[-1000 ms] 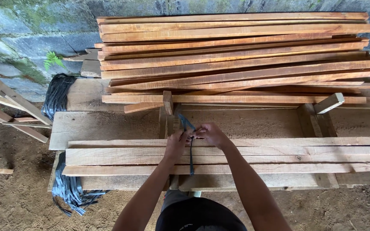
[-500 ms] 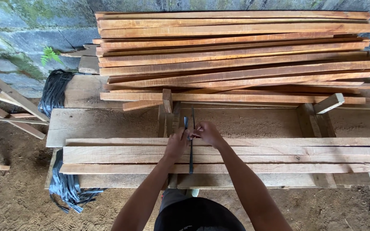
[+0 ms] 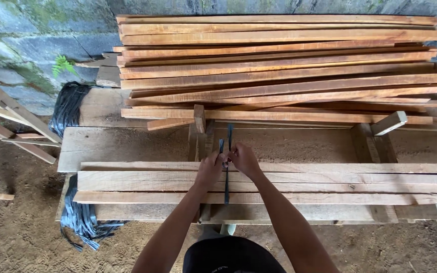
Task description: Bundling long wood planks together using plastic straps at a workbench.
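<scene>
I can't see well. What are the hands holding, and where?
Both the left hand and right hand pinch the dark strap by its two upper ends.

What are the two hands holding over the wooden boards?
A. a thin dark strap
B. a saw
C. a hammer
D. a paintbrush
A: the left hand and right hand both pinch a thin dark strap that runs across the flat boards, with its ends sticking up past the fingers.
</scene>
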